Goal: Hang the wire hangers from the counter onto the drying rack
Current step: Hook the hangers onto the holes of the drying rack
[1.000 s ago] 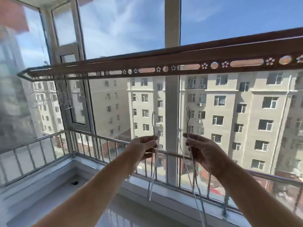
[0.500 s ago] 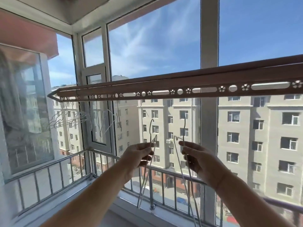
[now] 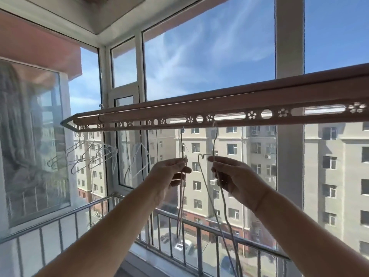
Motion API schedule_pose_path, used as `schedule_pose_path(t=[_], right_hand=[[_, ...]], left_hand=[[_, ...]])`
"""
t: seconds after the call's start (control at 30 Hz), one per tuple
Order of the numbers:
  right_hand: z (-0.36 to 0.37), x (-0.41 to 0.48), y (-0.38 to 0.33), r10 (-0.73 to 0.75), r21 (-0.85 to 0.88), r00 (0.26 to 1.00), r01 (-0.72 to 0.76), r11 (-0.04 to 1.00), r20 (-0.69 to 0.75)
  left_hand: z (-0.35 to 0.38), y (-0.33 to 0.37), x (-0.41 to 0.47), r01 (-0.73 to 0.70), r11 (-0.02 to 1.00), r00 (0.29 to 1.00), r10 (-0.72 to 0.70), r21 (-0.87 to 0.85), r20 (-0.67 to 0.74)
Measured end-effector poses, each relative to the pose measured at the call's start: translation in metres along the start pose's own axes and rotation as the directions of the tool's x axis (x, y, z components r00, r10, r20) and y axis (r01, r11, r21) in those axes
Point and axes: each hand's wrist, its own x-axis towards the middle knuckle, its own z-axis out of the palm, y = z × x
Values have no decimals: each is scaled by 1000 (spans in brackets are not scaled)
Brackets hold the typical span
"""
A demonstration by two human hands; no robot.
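Left hand point(image 3: 171, 172): it is up in front of the person, with the fingers and thumb curled and pinching one thin wire hanger
Left wire hanger point(image 3: 180, 206): its long wires hang down below the hand; its hook sticks up to just under the drying rack, and I cannot tell if it is on yet
Right hand point(image 3: 235, 176): it is up beside the left hand but not touching it, with the fingers curled round a small bunch of wire hangers
Right wire hangers point(image 3: 224, 208): the wires hang down past the wrist; one hook goes up to the holes in the rack, and another hook bends sideways between the two hands
Drying rack point(image 3: 219, 104): a long brown bar just above both hands, with round, long and flower-shaped holes along its lower strip; it runs from the right edge to a pointy end on the left
Hung hangers point(image 3: 89, 154): a bunch of wire hangers hangs under the rack's left end, well away from the hands
Railing point(image 3: 199, 228): metal bars stand below the glass, behind the hands
Window frame point(image 3: 289, 37): a wide white post goes up behind the rack
Building point(image 3: 335, 156): a tall pale block with many windows stands far across the street, under blue sky
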Motion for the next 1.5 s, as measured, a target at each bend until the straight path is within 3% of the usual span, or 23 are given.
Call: schedule_pose_path(t=[0.27, 0.63, 1.07, 1.5], right_hand=[[5, 80, 4, -27, -29, 1000, 27, 999, 6], [9, 143, 10, -72, -100, 989, 60, 993, -128], [6, 160, 40, -63, -128, 960, 28, 991, -275], [-23, 144, 70, -58, -67, 922, 35, 997, -383]], left_hand=[[-15, -10, 79, -5, 999, 1000, 4, -44, -19], [-32, -15, 166, 4, 993, 997, 5, -115, 77], [-44, -36, 212, 85, 986, 974, -52, -142, 219], [-62, -77, 215, 33, 991, 977, -5, -130, 215]])
